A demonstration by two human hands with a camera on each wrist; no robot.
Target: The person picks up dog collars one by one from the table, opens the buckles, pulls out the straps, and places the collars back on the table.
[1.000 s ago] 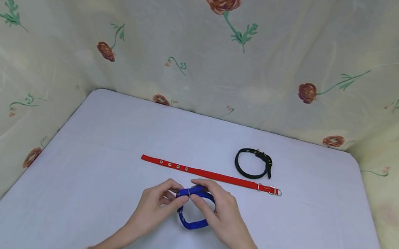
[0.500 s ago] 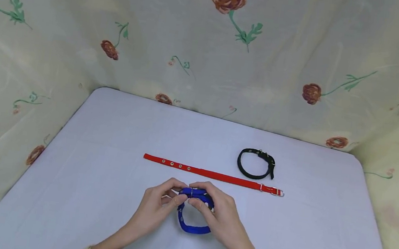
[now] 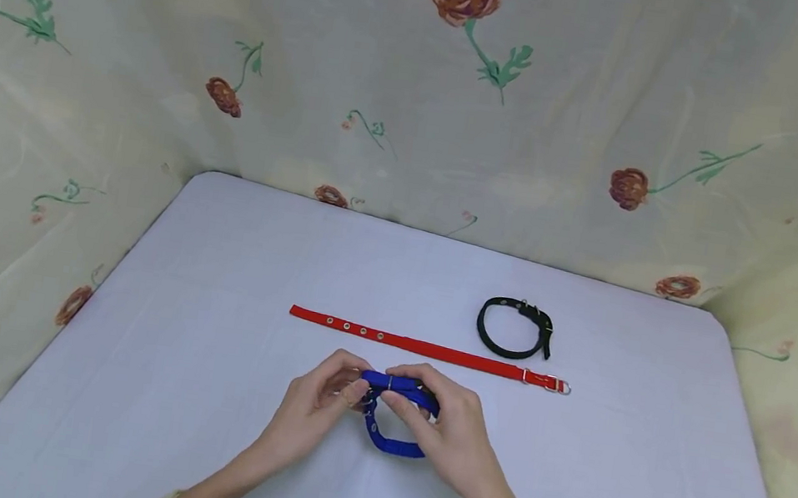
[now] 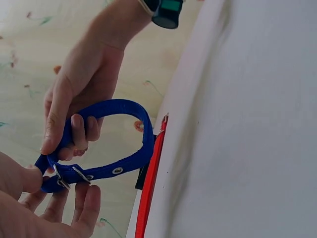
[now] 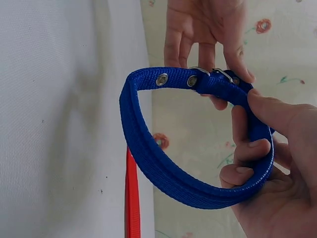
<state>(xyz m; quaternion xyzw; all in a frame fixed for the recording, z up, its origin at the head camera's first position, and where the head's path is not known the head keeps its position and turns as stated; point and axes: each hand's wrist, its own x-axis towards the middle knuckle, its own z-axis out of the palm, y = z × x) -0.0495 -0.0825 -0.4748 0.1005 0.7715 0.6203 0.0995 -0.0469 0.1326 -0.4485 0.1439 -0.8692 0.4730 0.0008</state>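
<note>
A blue collar (image 3: 403,449), closed into a loop, is held up between both hands near the front of the table. My left hand (image 3: 308,407) pinches it at the buckle (image 4: 58,174), thumb on the near side and fingers behind. My right hand (image 3: 458,433) grips the padded band just right of the buckle, its fingers curled through the loop in the right wrist view. The strap tip passes through the metal hardware, and metal eyelets (image 5: 162,79) show along the strap beside it. Part of the band is hidden behind the right hand.
Beyond the hands, a red collar (image 3: 456,356) lies stretched flat across the white table (image 3: 170,320). A black collar (image 3: 537,313), buckled into a ring, lies behind its right end. Flowered cloth (image 3: 533,149) surrounds the table at the back and sides.
The upper strap of the blue collar has turned from slanted to nearly level. Both hands keep their hold, with small finger shifts at the buckle. The head view has drifted slightly.
</note>
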